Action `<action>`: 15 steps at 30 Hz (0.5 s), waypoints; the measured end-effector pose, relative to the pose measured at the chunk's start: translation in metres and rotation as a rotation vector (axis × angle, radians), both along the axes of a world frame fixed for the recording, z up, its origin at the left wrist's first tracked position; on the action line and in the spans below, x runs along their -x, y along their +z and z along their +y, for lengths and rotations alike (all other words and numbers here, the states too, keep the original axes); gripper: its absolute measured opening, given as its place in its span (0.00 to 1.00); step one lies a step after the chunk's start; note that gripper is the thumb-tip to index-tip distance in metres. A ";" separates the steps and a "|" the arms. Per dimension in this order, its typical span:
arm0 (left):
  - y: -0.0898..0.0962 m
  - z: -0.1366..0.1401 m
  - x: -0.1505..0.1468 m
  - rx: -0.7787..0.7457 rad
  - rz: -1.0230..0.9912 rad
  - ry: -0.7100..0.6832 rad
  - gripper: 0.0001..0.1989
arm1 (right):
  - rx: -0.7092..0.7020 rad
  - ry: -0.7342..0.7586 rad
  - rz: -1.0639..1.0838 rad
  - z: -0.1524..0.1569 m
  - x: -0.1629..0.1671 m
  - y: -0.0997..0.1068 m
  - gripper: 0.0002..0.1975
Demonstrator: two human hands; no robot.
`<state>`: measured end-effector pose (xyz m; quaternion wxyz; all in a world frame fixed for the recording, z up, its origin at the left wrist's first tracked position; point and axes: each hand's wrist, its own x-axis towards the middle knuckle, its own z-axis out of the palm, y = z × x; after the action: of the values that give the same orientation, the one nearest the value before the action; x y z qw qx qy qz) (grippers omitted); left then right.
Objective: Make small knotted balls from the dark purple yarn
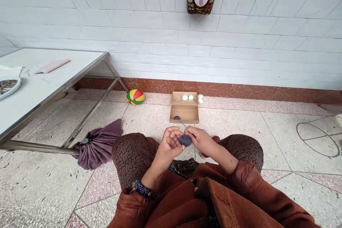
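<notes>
A small ball of dark purple-grey yarn (185, 140) is between my two hands, above the floor and between my knees. My left hand (169, 145) holds it from the left side, with the thumb below and the fingers curled above. On the other side, my right hand (201, 139) is closed at the ball's upper right, its fingertips pinched on the yarn. A dark strand runs from there toward an open cardboard box (188, 113) on the floor. Inside that box, a second dark yarn ball (176, 117) lies at the front left.
White balls (185, 97) with loose thread rest in the box's lid part, and more white balls (200, 98) lie beside it. A colourful ball (135, 97), a purple umbrella (100, 144) and a white table (66, 73) are leftward. A wire stand (317, 139) is at right.
</notes>
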<state>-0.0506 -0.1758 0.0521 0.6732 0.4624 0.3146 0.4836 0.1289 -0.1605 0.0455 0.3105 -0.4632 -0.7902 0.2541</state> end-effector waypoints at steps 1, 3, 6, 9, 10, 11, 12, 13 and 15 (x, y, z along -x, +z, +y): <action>-0.001 0.001 0.000 0.010 -0.003 0.045 0.28 | 0.032 -0.005 -0.014 -0.005 0.002 -0.007 0.07; -0.004 0.003 0.001 0.026 0.017 0.142 0.27 | 0.051 0.037 -0.045 -0.018 0.005 -0.013 0.07; -0.008 0.007 0.002 0.013 0.096 0.214 0.26 | -0.003 0.172 -0.018 -0.032 0.006 0.000 0.08; -0.007 0.006 0.001 -0.035 0.165 0.123 0.27 | -0.095 0.177 0.046 -0.026 0.000 0.022 0.10; -0.005 0.004 0.001 -0.046 0.168 0.064 0.27 | -0.124 0.145 0.057 -0.021 -0.002 0.027 0.11; -0.003 0.002 0.000 -0.051 0.155 0.000 0.27 | -0.147 0.106 0.074 -0.016 -0.004 0.029 0.11; -0.001 0.000 -0.001 -0.048 0.124 -0.057 0.27 | -0.159 0.066 0.095 -0.011 -0.006 0.029 0.11; 0.001 -0.002 -0.002 -0.034 0.082 -0.098 0.28 | -0.162 0.028 0.117 -0.007 -0.007 0.025 0.11; 0.004 -0.004 -0.003 0.012 -0.014 -0.112 0.29 | -0.141 -0.040 0.150 -0.004 -0.005 0.011 0.10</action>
<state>-0.0479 -0.1803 0.0561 0.7044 0.4718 0.2863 0.4465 0.1340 -0.1644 0.0568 0.4057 -0.4356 -0.7712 0.2256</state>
